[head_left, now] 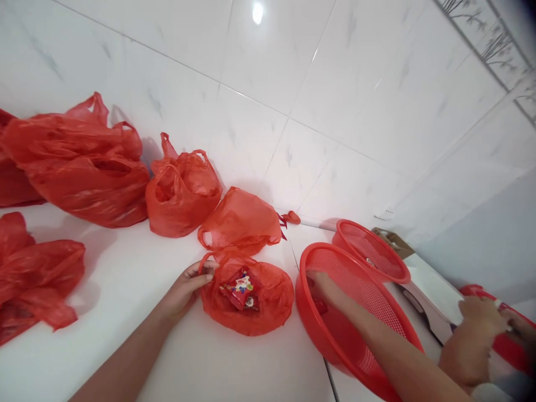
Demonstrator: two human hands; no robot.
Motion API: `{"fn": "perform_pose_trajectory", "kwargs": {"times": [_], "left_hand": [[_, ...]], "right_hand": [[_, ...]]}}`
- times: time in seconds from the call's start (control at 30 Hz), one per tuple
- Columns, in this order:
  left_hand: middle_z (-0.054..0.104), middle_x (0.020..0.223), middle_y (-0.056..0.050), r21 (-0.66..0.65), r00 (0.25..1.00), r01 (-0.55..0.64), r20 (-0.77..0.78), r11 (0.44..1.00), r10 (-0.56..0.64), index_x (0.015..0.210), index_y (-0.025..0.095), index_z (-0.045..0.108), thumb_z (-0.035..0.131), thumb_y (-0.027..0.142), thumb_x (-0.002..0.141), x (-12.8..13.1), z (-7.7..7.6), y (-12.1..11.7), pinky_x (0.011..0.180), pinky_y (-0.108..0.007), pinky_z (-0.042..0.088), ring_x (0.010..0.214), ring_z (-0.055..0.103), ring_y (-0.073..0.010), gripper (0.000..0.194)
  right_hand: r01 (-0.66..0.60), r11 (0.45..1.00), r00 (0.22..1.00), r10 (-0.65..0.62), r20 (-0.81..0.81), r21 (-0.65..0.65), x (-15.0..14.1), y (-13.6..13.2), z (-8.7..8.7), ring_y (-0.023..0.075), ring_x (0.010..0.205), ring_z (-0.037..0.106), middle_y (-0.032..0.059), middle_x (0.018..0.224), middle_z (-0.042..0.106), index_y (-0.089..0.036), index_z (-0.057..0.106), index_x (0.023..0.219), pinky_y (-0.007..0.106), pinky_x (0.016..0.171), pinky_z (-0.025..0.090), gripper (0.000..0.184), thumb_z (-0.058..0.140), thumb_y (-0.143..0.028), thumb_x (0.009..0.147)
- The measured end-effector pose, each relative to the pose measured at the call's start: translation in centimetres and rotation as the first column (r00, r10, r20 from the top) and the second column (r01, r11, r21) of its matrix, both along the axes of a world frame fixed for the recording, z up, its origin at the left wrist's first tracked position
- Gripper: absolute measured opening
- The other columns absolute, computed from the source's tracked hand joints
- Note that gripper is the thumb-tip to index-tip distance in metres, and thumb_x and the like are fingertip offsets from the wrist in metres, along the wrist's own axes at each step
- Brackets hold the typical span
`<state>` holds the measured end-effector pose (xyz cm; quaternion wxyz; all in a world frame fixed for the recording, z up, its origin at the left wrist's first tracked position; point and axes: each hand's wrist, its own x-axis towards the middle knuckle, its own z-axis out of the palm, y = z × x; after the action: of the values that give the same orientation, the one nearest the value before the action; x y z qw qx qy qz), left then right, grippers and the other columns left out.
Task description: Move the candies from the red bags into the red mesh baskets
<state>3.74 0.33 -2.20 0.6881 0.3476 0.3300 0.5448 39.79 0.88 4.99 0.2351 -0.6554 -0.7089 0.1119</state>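
Note:
My left hand (189,283) grips the rim of a small open red plastic bag (268,304) lying on the white counter. Inside the bag lie red candy packets (240,287). My right hand (320,287) reaches down into a large red mesh basket (360,268); its fingers are closed near something small and red at the basket's bottom, which I cannot make out.
A second red basket (371,248) sits behind the first. Several filled red bags (84,167) (182,192) (240,220) line the tiled wall, more (33,273) at left. Another person's hands (477,329) work at the right over another red container (508,343).

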Motion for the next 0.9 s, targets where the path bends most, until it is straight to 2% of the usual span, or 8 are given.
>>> {"fn": "perform_pose_trajectory", "kwargs": {"times": [0.1, 0.2, 0.3, 0.4, 0.57, 0.73, 0.83, 0.9], "left_hand": [[0.063, 0.082, -0.001, 0.004, 1.0, -0.003, 0.013, 1.0, 0.003, 0.094, 0.02, 0.067, 0.073, 0.025, 0.068, 0.0, 0.0, -0.1, 0.066, -0.026, 0.042, 0.07, 0.059, -0.0148, 0.026], [0.063, 0.081, -0.002, 0.02, 1.0, 0.003, 0.015, 1.0, -0.004, 0.093, 0.019, 0.067, 0.073, 0.025, 0.068, 0.0, 0.1, 0.0, 0.065, -0.026, 0.042, 0.069, 0.058, -0.0152, 0.026], [0.064, 0.081, -0.002, 0.014, 1.0, -0.001, 0.029, 1.0, 0.0, 0.091, 0.019, 0.068, 0.073, 0.024, 0.066, 0.1, 0.2, 0.0, 0.065, -0.026, 0.042, 0.069, 0.059, -0.0156, 0.026], [0.064, 0.081, -0.001, -0.013, 0.999, -0.013, 0.046, 1.0, 0.013, 0.09, 0.02, 0.068, 0.074, 0.023, 0.065, 0.1, 0.3, 0.0, 0.067, -0.026, 0.043, 0.071, 0.059, -0.0154, 0.027], [0.063, 0.077, 0.001, -0.038, 0.999, -0.026, 0.043, 0.999, 0.028, 0.089, 0.021, 0.068, 0.075, 0.023, 0.063, 0.2, 0.4, 0.0, 0.068, -0.026, 0.043, 0.069, 0.059, -0.014, 0.027], [0.061, 0.076, 0.002, -0.03, 0.999, -0.026, 0.043, 0.999, 0.028, 0.089, 0.021, 0.068, 0.076, 0.023, 0.062, 0.2, 0.5, -0.2, 0.067, -0.025, 0.042, 0.069, 0.057, -0.0132, 0.028], [0.06, 0.075, 0.002, -0.008, 0.999, -0.035, 0.039, 0.999, 0.035, 0.089, 0.021, 0.068, 0.075, 0.022, 0.064, 0.1, 0.7, -0.3, 0.066, -0.024, 0.041, 0.068, 0.056, -0.0128, 0.026], [0.06, 0.073, 0.002, 0.017, 0.999, -0.028, 0.042, 0.999, 0.027, 0.089, 0.02, 0.068, 0.073, 0.021, 0.065, 0.0, 0.7, -0.3, 0.065, -0.024, 0.041, 0.065, 0.055, -0.0128, 0.024]], "right_hand": [[-0.056, 0.994, 0.996, 0.062, 0.06, -0.092, 1.0, 1.0, 2.0, 0.0087, 0.049, 0.041, -0.0056, 0.051, 0.045, -0.017, 0.05, 0.056, 0.022, 0.048, 0.026, 0.017, 0.044, -0.001, 0.056], [-0.064, 0.997, 0.986, 0.069, 0.152, -0.036, 1.0, 1.4, 4.9, 0.0117, 0.055, 0.044, -0.0039, 0.058, 0.047, -0.018, 0.05, 0.062, 0.023, 0.052, 0.03, 0.015, 0.045, -0.005, 0.061], [-0.123, 0.989, 0.974, 0.104, 0.202, 0.082, -1.1, -0.1, 7.5, 0.0148, 0.065, 0.052, 0.0014, 0.077, 0.057, -0.02, 0.059, 0.077, 0.025, 0.058, 0.038, 0.022, 0.044, -0.007, 0.067], [-0.234, 0.962, 0.961, 0.207, 0.183, 0.142, -5.0, -3.0, 8.7, 0.0162, 0.073, 0.056, 0.0038, 0.093, 0.058, -0.024, 0.062, 0.094, 0.027, 0.064, 0.044, 0.033, 0.043, -0.007, 0.072], [-0.422, 0.894, 0.906, 0.407, 0.117, 0.152, -11.4, -6.1, 6.2, 0.0141, 0.076, 0.058, 0.0036, 0.1, 0.055, -0.027, 0.061, 0.101, 0.024, 0.066, 0.046, 0.033, 0.048, -0.008, 0.077], [-0.373, 0.921, 0.915, 0.346, 0.208, 0.112, -14.8, -3.1, 2.2, 0.0142, 0.075, 0.058, 0.0034, 0.097, 0.054, -0.024, 0.061, 0.095, 0.024, 0.064, 0.044, 0.025, 0.05, -0.007, 0.079], [-0.385, 0.92, 0.898, 0.354, 0.261, 0.076, -15.8, -1.1, 1.0, 0.0143, 0.075, 0.058, 0.0035, 0.099, 0.056, -0.023, 0.062, 0.097, 0.024, 0.063, 0.043, 0.023, 0.053, -0.01, 0.08], [-0.429, 0.902, 0.883, 0.405, 0.237, 0.056, -16.0, -0.8, 0.8, 0.0149, 0.079, 0.059, 0.003, 0.107, 0.056, -0.026, 0.058, 0.11, 0.026, 0.067, 0.045, 0.032, 0.058, -0.016, 0.08]]}}
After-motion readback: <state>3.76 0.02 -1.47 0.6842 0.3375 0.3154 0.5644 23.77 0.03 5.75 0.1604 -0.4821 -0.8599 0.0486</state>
